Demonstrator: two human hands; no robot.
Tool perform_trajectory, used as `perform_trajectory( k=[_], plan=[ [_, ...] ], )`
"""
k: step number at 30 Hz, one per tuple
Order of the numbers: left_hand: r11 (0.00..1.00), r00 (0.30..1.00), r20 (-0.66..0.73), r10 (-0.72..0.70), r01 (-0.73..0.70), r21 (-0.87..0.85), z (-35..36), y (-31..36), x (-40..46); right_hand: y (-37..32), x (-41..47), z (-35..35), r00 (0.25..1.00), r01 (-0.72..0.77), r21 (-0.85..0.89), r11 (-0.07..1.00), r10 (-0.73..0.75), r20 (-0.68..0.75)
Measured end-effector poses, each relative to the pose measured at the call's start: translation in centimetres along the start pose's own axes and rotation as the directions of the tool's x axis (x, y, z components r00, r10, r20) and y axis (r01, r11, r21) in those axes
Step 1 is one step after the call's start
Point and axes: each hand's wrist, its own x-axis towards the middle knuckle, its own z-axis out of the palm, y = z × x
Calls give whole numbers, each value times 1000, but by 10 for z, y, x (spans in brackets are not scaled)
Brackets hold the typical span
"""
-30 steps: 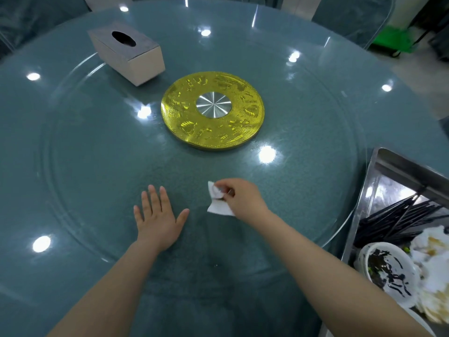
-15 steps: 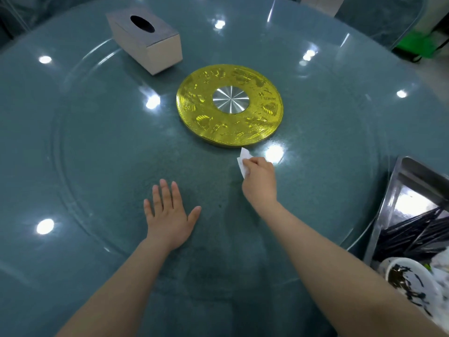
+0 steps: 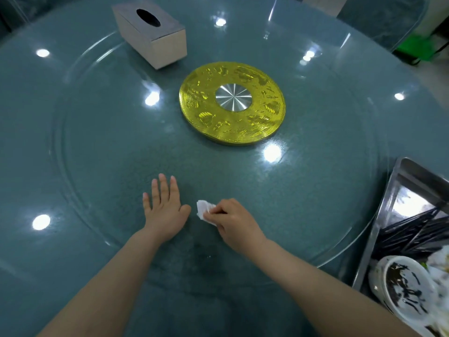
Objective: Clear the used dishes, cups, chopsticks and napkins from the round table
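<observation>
The right hand [image 3: 233, 222] pinches a small crumpled white napkin [image 3: 203, 210] between thumb and curled fingers, pressing it down on the glass turntable [image 3: 102, 132] near the near edge of the round table [image 3: 29, 276]. The napkin sticks out from the left side of that hand, toward the left hand [image 3: 165, 210], which lies just beside it without touching. The left hand rests flat on the glass, palm down, fingers straight and close together, thumb spread toward the napkin, holding nothing. Farther away, at the middle of the turntable, sits a gold disc [image 3: 232, 103] with a silver hub. A grey tissue box [image 3: 151, 32] with a dark oval opening stands at the far left of the glass. At the near right, past the table's rim, a metal tray [image 3: 386, 215] holds a bundle of black chopsticks [image 3: 410, 234], a white bowl [image 3: 408, 290] smeared with dark residue, and more white dishes partly cut off by the frame.
</observation>
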Motion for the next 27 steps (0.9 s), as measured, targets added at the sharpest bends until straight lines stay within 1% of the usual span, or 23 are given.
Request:
perform_trajectory(
  k=[1,2,3,5,6,7,9,12,14,16,17,18,19,21,24,27],
  plan=[
    [1000,1000,-3,1,-1,-7,-1,-1,0,2,-4,-3,999,41,-9,999,-41,32],
    [1000,1000,-2,2,-2,-13,-1,0,0,5,-7,-4,997,49,-19,999,-48,57],
    [1000,1000,4,4,-4,-16,-1,0,0,10,-8,-8,997,-11,0,1000,11,74],
    [1000,1000,9,8,-8,-16,0,2,-2,29,-6,-20,972,-229,10,973,228,56],
    [1000,1000,7,10,-10,-15,1,3,-4,42,-7,-29,951,-308,12,951,307,30],
    [1000,1000,4,11,-11,-13,2,4,-4,56,-6,-39,941,-338,-46,940,337,-17],
    [1000,1000,3,14,-14,-3,3,4,-5,86,-2,-60,912,-395,-117,911,373,-174],
    [1000,1000,15,13,-13,12,4,5,-6,127,12,-87,801,-583,-185,791,522,-294],
    [1000,1000,18,10,-10,20,4,7,-7,150,24,-95,692,-691,-121,713,604,-394],
    [1000,1000,28,3,-4,25,5,8,-7,157,38,-96,558,-790,-47,611,685,-468],
    [1000,999,32,-1,0,22,4,8,-6,154,46,-92,530,-805,-25,593,699,-480],
    [1000,999,36,-3,3,17,4,8,-6,147,54,-83,538,-799,-25,601,695,-478],
    [1000,999,40,-3,3,13,3,8,-5,135,60,-72,575,-776,-48,629,673,-466],
    [1000,999,36,-5,5,16,3,9,-4,107,65,-49,704,-672,-111,732,586,-401],
    [999,999,38,-12,11,34,2,7,-4,72,54,-25,819,-536,-146,831,470,-331],
    [998,999,43,-10,8,56,0,3,-2,41,34,-16,920,-378,-157,912,352,-171]
  ],
)
